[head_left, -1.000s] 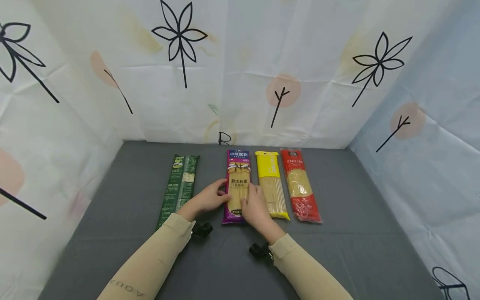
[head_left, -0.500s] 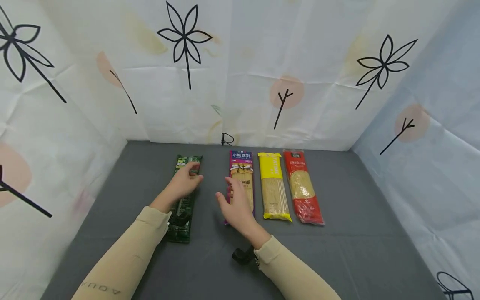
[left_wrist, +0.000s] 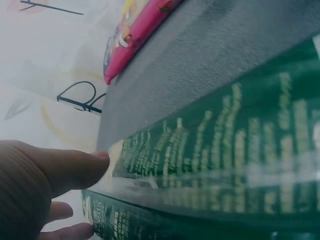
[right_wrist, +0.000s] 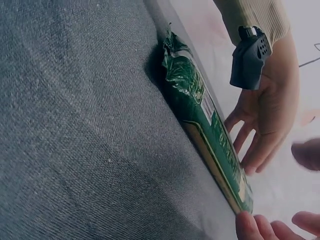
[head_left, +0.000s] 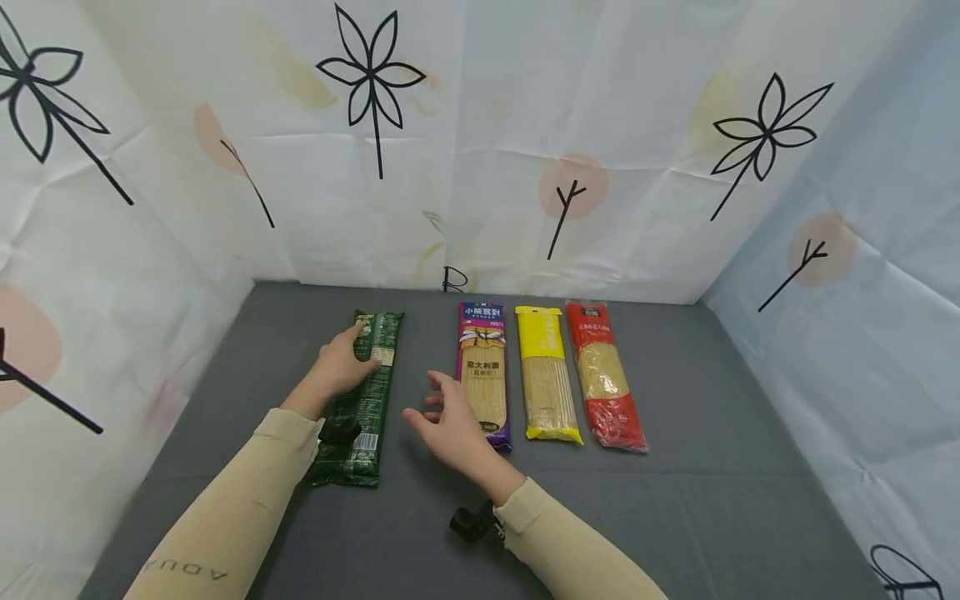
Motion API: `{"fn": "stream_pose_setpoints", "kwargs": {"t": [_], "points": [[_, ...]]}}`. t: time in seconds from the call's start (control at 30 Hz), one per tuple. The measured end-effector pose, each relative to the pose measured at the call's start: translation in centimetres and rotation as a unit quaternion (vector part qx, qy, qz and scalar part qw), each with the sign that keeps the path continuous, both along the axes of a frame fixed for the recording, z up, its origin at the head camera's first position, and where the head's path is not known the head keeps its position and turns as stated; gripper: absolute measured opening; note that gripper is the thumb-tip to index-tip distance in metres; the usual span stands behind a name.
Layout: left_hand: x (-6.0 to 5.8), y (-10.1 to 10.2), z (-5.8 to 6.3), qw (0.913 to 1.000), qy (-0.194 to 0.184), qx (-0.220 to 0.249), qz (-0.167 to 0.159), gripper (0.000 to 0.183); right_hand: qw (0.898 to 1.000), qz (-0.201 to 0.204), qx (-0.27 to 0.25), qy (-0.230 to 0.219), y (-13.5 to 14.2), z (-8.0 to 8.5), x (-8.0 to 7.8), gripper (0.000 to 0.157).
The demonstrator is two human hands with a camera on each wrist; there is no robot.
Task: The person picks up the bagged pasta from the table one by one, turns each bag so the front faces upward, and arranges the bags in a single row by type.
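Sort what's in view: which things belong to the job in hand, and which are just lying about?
Apparently in the job:
green packet, at the left hand
purple packet, near the right hand, handled a second ago

Seemingly just lying about:
yellow packet, no hand on it
red packet, no hand on it

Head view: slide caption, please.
Left hand at green barcoded packet, right hand near purple pasta packet, yellow noodle packet and red noodle packet alongside.

The left hand point(head_left: 335, 368) hides part of the green pack point(head_left: 377, 387), whose print blurs in the left wrist view. The right hand point(head_left: 453, 429) covers the purple pack's point(head_left: 484, 379) lower left side. The head view's bottom edge cuts both sleeves point(head_left: 225, 508).
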State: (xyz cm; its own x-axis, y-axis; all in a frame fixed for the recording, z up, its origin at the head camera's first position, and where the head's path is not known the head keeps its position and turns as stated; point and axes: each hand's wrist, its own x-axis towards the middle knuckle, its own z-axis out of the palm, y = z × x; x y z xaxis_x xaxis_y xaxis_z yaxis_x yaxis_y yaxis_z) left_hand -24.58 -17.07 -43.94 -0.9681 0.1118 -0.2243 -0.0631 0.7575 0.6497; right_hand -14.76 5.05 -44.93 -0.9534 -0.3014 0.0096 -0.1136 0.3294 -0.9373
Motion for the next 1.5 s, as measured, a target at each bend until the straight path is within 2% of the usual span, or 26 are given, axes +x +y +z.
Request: {"fn": "stream_pose_setpoints", "kwargs": {"t": [0.3,0.67,0.93,1.07,1.17,1.23,1.37,1.43,1.5], "points": [[-0.2,0.2,-0.6,0.9991,-0.016,-0.039,-0.010,0.081,0.999,0.011,0.019,-0.036,0.0,-0.3,-0.3,0.078],[0.4,1.6,-1.2,0.9973,0.002,-0.067,-0.030,0.082,0.998,0.018,0.022,-0.060,0.1,-0.7,-0.3,0.081],[1.1,2.7,-1.0,0.9976,-0.001,-0.061,-0.033,0.082,0.996,0.022,0.059,-0.058,0.1,-1.2,0.0,0.081],[1.1,2.8,-0.7,0.9975,-0.006,-0.062,-0.035,0.080,0.993,0.029,0.101,-0.052,-0.1,-1.3,0.2,0.083],[0.8,2.6,-0.8,0.9973,0.010,-0.066,-0.030,0.073,0.988,0.040,0.142,-0.052,-0.5,-1.4,0.4,0.084],[0.2,2.3,-1.0,0.9977,0.036,-0.052,-0.025,0.067,0.984,0.047,0.163,-0.056,-0.8,-1.5,0.5,0.084],[-1.4,1.4,-1.9,0.9961,0.082,0.028,-0.015,0.060,0.980,0.050,0.185,-0.055,-1.3,-1.5,0.7,0.082],[-2.2,1.0,-2.5,0.9949,0.081,0.060,-0.012,0.060,0.979,0.052,0.190,-0.051,-1.5,-1.4,0.7,0.082],[-2.8,0.5,-2.9,0.9953,0.066,0.070,-0.009,0.061,0.979,0.056,0.191,-0.049,-1.6,-1.3,0.8,0.081]]}}
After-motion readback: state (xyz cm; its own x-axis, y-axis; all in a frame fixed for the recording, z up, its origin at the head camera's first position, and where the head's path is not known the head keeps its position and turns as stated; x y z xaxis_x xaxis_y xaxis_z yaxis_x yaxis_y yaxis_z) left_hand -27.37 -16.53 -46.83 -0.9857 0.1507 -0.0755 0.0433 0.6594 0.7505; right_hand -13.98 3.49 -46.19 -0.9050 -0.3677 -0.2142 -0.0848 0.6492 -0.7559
